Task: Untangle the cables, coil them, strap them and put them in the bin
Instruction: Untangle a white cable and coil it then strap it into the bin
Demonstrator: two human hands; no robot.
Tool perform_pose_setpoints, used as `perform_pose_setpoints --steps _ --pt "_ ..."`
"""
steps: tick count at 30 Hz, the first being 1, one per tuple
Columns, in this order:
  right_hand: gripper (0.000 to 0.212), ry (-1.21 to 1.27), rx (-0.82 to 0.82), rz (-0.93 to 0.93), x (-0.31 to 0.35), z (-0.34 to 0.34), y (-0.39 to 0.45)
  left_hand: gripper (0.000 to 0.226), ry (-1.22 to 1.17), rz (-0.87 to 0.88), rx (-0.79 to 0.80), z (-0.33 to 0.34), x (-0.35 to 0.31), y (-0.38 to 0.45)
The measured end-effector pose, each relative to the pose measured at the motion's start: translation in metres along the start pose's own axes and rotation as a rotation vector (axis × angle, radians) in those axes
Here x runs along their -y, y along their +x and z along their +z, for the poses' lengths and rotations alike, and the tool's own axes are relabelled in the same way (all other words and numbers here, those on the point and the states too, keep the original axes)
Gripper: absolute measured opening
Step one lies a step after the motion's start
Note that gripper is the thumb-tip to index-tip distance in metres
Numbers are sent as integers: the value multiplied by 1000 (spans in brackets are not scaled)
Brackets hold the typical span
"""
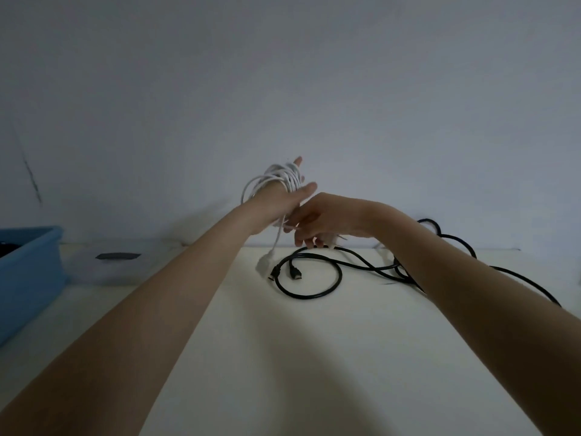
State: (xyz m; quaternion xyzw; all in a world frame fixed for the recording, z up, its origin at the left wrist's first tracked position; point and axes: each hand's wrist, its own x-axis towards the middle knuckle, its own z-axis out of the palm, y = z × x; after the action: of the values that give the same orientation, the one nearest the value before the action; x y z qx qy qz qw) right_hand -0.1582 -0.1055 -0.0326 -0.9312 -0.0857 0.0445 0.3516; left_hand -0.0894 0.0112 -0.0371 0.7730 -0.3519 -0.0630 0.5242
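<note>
While the left hand point(284, 196) stands raised with fingers straight, a white cable point(279, 177) coiled around it, the right hand point(320, 220) pinches its loose tail just beside. Snug, even wraps matter. Black HDMI cable point(314, 278) lies below both hands; blue bin point(28, 272) sits far left.

Dim, flat, bluish indoor light with no visible source and no glare; the wall point(283, 73) grades from pale grey at the centre to darker vignetted corners, typical of a wide-angle lens. Soft, diffuse shadows of the two forearms spread over the near part of the pale table point(314, 357), and the far table edge bows slightly from lens distortion. Motion blur softens the right hand point(317, 220) and the hanging end of the white cable point(276, 180), whereas the black cable point(314, 278) appears fairly sharp.
</note>
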Motion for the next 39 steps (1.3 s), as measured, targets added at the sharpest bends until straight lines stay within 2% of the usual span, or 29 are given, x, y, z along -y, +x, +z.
perform_pose_setpoints --steps 2,4,8,10,11,14,17,19,20,23,25,26,28,30,31,32,35,37,39 --pt "19 -112 -35 -40 -1 -4 -1 69 14 -105 103 -3 3 -5" --pt "12 -134 -112 -83 -2 -11 -5 56 -156 -197 215 -6 5 -11" --pt "10 94 -270 -178 -2 -20 -11 39 -306 -184 390 -8 8 -21" --pt "6 200 -277 -221 -2 -19 -12 19 -348 -150 376 -6 6 -23" --pt "11 254 -271 -226 -3 -18 -13 6 -363 -133 354 -6 3 -23" --pt "38 358 -296 -149 -7 -23 -17 21 -330 -105 289 -8 -1 -21" --pt "36 411 -472 -135 -12 -26 -16 17 -336 -113 332 -7 -3 -22" --pt "31 510 -490 -173 -16 -28 -14 8 -455 -136 391 -5 -2 -24" --pt "36 572 -430 -185 -18 -28 -13 1 -535 -136 440 -4 -2 -25" --pt "69 807 -177 -182 -25 -19 -12 21 -725 -93 671 0 -5 -25" --pt "74 979 40 -272 -24 -7 -12 14 -788 -35 818 7 -15 -27" --pt "74 1105 207 -349 -23 -1 -11 10 -814 -14 866 10 -20 -28" --pt "64 1361 478 -449 -24 8 -6 10 -831 -34 873 13 -28 -31" --pt "77 1443 585 -503 -21 8 -5 12 -834 -36 887 11 -29 -28" --pt "80 1445 627 -541 -23 6 -3 12 -823 -23 906 9 -29 -26" --pt "82 1372 592 -562 -26 6 -1 13 -794 -12 907 6 -27 -24" --pt "90 1029 336 -469 -38 -7 -3 20 -674 -52 800 -4 -12 -22" --pt "76 807 265 -384 -41 -15 -6 26 -567 -97 732 -11 2 -21" --pt "45 634 177 -271 -40 -20 -8 24 -524 -155 662 -14 17 -19"
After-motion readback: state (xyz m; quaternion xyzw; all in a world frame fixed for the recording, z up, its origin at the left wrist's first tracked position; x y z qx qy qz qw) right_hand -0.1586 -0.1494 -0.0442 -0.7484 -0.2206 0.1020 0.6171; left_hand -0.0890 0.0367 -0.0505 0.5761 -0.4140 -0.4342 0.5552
